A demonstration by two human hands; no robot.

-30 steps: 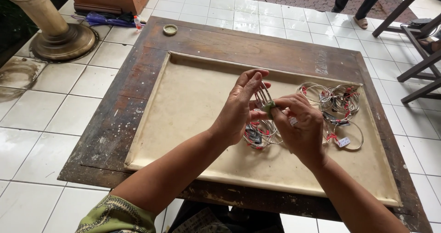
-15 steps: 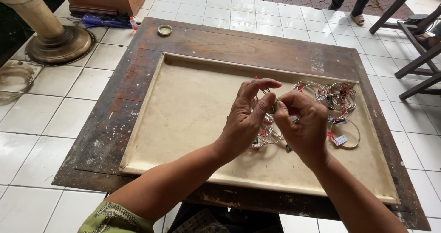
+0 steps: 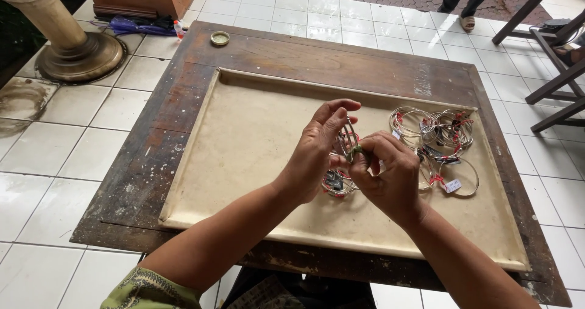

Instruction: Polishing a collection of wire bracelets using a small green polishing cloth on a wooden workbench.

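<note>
Both hands mid-work: left hand [image 3: 317, 157] & right hand [image 3: 390, 175], each grip closed on thin silver metal bangles [image 3: 348, 140] above the counter [image 3: 256, 132]. Tied bangle bundles [image 3: 436, 132] lie right; one [image 3: 337, 183] beneath.

1. The bangles [image 3: 434, 132] are thin, shiny silver metal tied with red thread.
2. The table [image 3: 317, 53] is dark, worn wood, rough and stained.
3. Its inset panel [image 3: 256, 138] looks matt beige, smooth.
4. The floor tiles [image 3: 55, 163] are glossy white ceramic.

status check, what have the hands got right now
Left hand and right hand both pinch a small wire bundle. More wire rings lie on the tray. Nothing blocking.
</note>
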